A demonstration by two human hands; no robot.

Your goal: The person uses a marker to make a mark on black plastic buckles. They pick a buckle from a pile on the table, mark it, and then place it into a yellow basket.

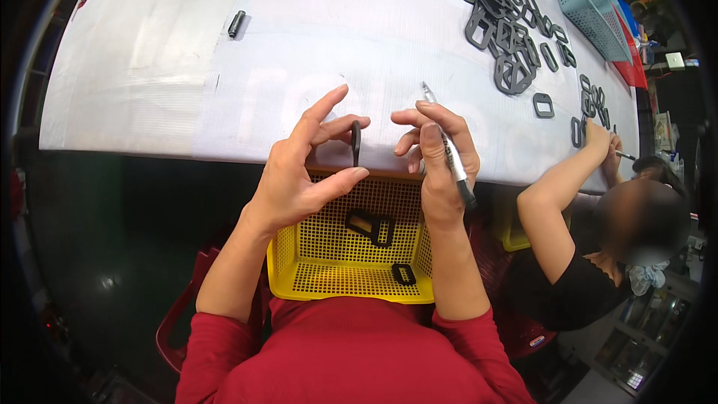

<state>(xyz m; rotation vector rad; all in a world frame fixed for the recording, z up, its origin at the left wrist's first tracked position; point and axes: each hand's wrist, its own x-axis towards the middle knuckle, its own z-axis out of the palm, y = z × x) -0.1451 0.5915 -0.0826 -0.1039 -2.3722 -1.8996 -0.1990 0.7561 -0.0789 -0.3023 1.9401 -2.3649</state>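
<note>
Red sleeves lead up to the left hand pinching a black ring edge-on, right hand closed around a pen, both over the yellow basket at the white tabletop edge.

No pkgs, labels, signs or screens clearly visible here.

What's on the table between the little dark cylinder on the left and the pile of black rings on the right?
In the head view, the white table is bare between the dark cylinder and the pile of black rings.
</note>
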